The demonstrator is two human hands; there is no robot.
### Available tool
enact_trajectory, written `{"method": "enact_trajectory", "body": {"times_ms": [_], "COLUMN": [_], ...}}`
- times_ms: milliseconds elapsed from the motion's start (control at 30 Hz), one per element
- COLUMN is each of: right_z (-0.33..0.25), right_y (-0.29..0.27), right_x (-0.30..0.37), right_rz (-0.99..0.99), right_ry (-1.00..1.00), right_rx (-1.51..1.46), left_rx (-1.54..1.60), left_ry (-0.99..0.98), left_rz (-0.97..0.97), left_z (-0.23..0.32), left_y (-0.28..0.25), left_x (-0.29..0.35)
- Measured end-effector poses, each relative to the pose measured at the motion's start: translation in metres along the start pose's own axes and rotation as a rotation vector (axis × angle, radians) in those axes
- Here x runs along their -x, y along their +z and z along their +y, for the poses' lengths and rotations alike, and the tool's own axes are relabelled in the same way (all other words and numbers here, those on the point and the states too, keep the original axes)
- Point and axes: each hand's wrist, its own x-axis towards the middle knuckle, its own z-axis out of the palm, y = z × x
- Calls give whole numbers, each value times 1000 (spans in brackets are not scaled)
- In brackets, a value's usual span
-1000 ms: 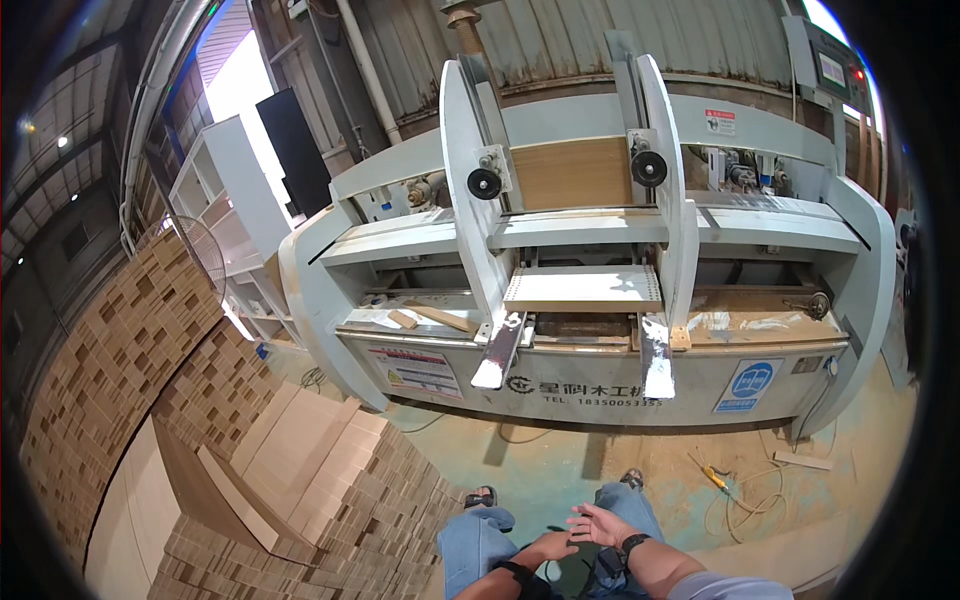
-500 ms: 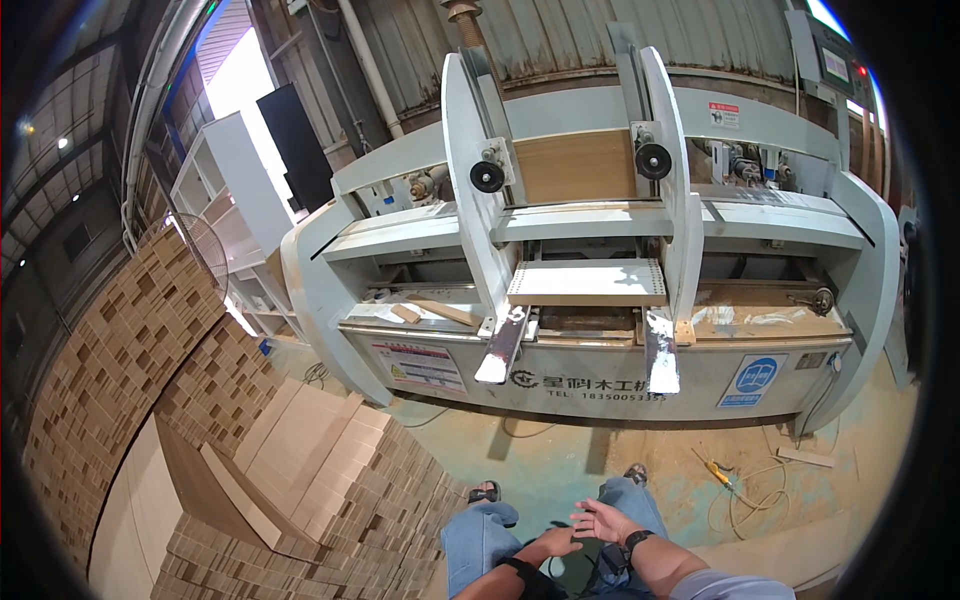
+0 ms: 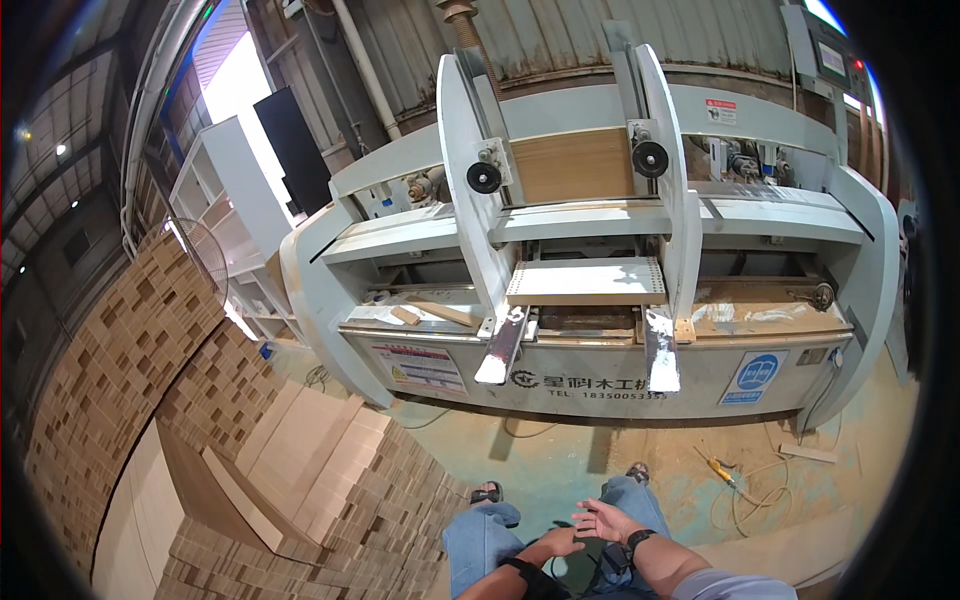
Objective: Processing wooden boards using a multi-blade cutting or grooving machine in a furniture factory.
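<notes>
Blue jeans (image 3: 475,545) flanking left hand (image 3: 557,542), splayed right hand (image 3: 605,522)

2 hands (image 3: 555,545) (image 3: 603,522), 2 black wristbands (image 3: 523,570) (image 3: 638,540), 2 jean legs (image 3: 478,545) (image 3: 635,500), 2 sandals (image 3: 487,493) (image 3: 638,471). 1 big machine (image 3: 690,375) with 2 tall white uprights (image 3: 470,230) (image 3: 683,250), 2 black knobs (image 3: 484,178) (image 3: 650,159), 2 support arms (image 3: 502,350) (image 3: 661,350), 1 dotted white board (image 3: 585,277), 1 blue sticker (image 3: 754,376). 1 fan (image 3: 205,245), 1 control screen (image 3: 831,60), 1 yellow tool (image 3: 719,471).
</notes>
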Motion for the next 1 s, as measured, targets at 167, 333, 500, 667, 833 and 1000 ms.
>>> {"method": "enact_trajectory", "body": {"times_ms": [167, 333, 500, 667, 833, 1000], "right_z": [1, 1, 1, 1, 1, 2], "right_y": [-3, -2, -3, -3, 1, -4], "right_x": [-1, -1, -1, -1, -3, -3], "right_rz": [4, -21, -13, 14, 8, 5], "right_ry": [2, -3, 1, -1, 6, 5], "right_rx": [-4, -5, 2, 23, 29, 19], "left_rx": [16, 18, 4, -13, 7, 8], "left_ry": [15, 28, 7, -12, 6, 26], "left_rz": [-16, 5, -25, -72, 7, -13], "left_z": [-3, -6, -2, 3, -8, -4], "left_y": [3, 6, 1, -3, 6, 4], "left_x": [-3, -4, -2, -1, -3, -3]}}
